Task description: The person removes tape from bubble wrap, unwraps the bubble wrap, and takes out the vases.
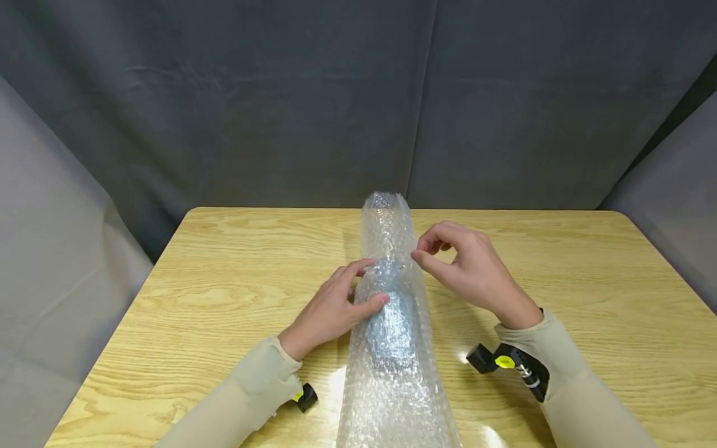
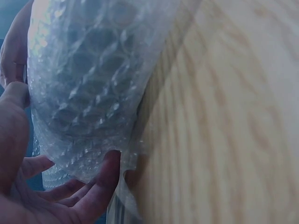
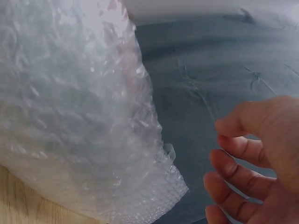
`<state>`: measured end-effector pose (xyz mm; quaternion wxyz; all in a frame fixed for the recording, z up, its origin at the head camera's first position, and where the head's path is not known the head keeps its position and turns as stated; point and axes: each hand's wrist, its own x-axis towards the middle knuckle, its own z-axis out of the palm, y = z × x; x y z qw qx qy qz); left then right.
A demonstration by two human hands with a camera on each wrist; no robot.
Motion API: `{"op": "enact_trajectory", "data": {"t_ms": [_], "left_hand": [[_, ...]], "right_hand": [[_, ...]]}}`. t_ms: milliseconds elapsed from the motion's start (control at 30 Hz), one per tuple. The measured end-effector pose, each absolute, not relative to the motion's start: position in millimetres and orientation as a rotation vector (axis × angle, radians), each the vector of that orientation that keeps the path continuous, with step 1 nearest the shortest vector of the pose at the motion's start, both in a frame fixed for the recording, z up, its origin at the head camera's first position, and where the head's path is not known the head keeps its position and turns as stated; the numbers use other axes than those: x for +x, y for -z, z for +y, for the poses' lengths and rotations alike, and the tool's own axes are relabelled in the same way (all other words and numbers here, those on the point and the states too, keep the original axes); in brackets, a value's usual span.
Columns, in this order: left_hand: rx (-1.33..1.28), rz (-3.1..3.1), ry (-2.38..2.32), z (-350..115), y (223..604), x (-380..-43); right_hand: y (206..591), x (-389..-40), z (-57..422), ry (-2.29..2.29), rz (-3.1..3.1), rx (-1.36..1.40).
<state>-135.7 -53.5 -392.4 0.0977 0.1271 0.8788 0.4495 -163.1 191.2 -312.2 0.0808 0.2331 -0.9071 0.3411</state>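
A long strip of clear bubble wrap (image 1: 394,398) runs from the table's front edge toward the back. A bluish item (image 1: 392,323), its kind blurred by the bubbles, shows through its middle. My left hand (image 1: 336,305) holds the wrap from the left side, thumb on top. In the left wrist view, the fingers of my left hand (image 2: 70,196) curl against the wrap's end. My right hand (image 1: 470,267) hovers by the wrap's right edge, fingers loosely bent. The right wrist view shows a gap between my right hand (image 3: 261,163) and the bubble wrap (image 3: 84,116), with nothing seen in the fingers.
The work lies on a light wooden table (image 1: 224,267). Dark grey cloth (image 1: 313,106) hangs behind its back edge, with paler cloth (image 1: 50,249) at the left side. A small black camera (image 1: 482,359) juts from the right wrist.
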Motion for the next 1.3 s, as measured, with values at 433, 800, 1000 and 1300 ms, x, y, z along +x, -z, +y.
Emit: {"op": "enact_trajectory", "data": {"t_ms": [433, 800, 1000, 1300], "left_hand": [[0.375, 2.613, -1.333, -49, 394, -139], [0.374, 2.607, -1.345, -48, 395, -140], [0.376, 2.611, -1.341, -48, 394, -140], [0.381, 2.617, -1.344, -48, 394, -140]], "right_hand": [[313, -147, 190, -0.988, -2.606, 0.858], [324, -138, 190, -0.961, -2.544, 1.022], [330, -131, 193, -0.925, -2.557, 1.083], [336, -123, 198, -0.915, -2.613, 1.132]]}}
